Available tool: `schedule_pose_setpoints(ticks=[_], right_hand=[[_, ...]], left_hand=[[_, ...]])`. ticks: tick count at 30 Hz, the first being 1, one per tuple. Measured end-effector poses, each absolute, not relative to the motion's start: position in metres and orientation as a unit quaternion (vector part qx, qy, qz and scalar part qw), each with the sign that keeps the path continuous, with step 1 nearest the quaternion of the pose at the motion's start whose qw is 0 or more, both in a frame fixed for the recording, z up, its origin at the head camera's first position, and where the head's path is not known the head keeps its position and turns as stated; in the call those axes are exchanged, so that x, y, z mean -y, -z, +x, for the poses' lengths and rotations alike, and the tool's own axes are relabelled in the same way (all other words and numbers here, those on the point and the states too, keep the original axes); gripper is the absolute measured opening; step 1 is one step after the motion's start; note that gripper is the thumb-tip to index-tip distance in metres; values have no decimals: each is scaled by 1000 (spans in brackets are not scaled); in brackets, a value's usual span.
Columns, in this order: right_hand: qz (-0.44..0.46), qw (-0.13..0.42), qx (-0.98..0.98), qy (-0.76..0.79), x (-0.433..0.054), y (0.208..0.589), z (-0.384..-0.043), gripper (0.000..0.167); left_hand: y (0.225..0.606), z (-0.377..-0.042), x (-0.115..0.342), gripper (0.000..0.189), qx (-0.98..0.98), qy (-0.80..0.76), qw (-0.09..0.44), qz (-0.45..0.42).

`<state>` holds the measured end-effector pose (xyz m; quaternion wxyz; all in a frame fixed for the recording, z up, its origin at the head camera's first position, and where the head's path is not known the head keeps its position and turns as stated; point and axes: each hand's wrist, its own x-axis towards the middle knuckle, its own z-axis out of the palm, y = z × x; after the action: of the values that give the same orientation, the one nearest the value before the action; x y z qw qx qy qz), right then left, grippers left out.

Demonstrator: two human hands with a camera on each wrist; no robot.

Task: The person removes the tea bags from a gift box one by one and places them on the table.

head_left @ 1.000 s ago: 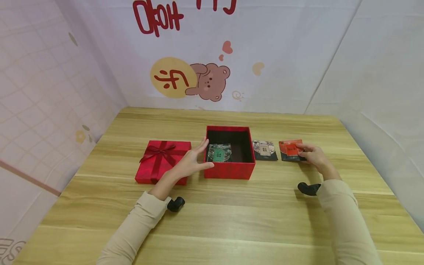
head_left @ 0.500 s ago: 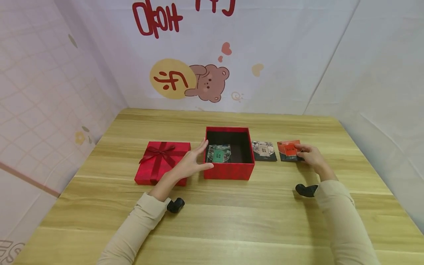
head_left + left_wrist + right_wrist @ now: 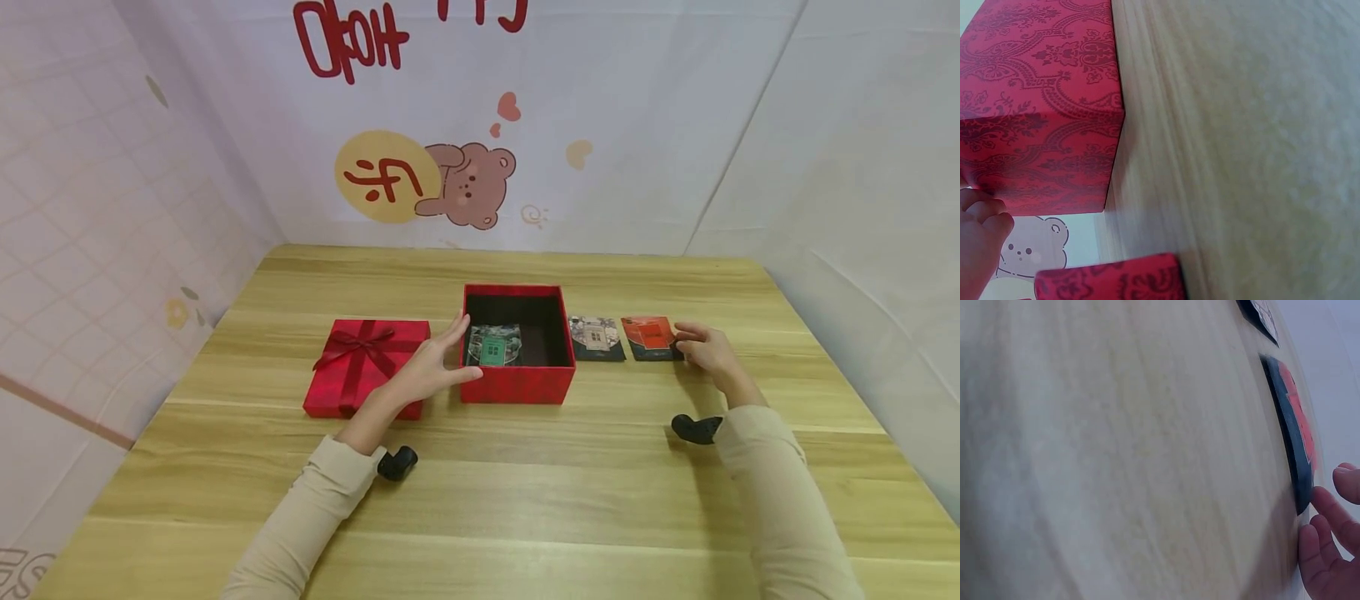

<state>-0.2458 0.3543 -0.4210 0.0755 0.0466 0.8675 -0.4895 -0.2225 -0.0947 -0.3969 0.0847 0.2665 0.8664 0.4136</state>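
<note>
An uncovered red patterned gift box [image 3: 517, 386] with a dark inside stands mid-table, a green-labelled sachet [image 3: 493, 346] lying at its left inside. My left hand [image 3: 427, 367] rests against the box's left side, thumb by the front top edge and fingers extended along the side. To the right of the box lie a pale floral sachet [image 3: 597, 338] and an orange-and-black sachet [image 3: 649, 337]. At the orange sachet's right edge is my right hand [image 3: 708, 354]; in the right wrist view a fingertip [image 3: 1329, 506] meets that edge while the thumb stands apart from it.
Left of the box lies its red lid [image 3: 367, 367] with a dark red ribbon bow, partly behind the left wrist. A black wrist-worn device [image 3: 397, 463] shows by the left cuff, another black device [image 3: 697, 429] by the right. White printed cloth [image 3: 637, 100] hangs behind the table.
My right fingers have drawn back from over the orange sachet's top to its right edge. The sachet lies slightly further left, closer to the floral one. My left hand keeps its place.
</note>
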Motion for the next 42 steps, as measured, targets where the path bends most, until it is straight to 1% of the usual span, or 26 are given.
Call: schedule_pose_setpoints(ticks=[7, 17, 27, 32, 39, 42], right_hand=[[55, 78, -871, 482, -359, 421, -244, 51], [46, 9, -873, 486, -352, 414, -244, 55], [-6, -13, -859, 513, -322, 397, -249, 57], [-37, -4, -836, 548, -305, 391, -252, 57], [-85, -27, -814, 574, -275, 382, -254, 53], [-102, -27, -809, 578, -263, 376, -252, 52]], left_hand=[[396, -223, 94, 87, -867, -411, 84, 271], [396, -223, 94, 87, -859, -423, 83, 275], [397, -224, 94, 86, -861, -420, 81, 276], [397, -224, 94, 86, -861, -421, 83, 273], [396, -223, 94, 86, -862, -420, 86, 271], [396, -222, 94, 86, -861, -422, 87, 271]])
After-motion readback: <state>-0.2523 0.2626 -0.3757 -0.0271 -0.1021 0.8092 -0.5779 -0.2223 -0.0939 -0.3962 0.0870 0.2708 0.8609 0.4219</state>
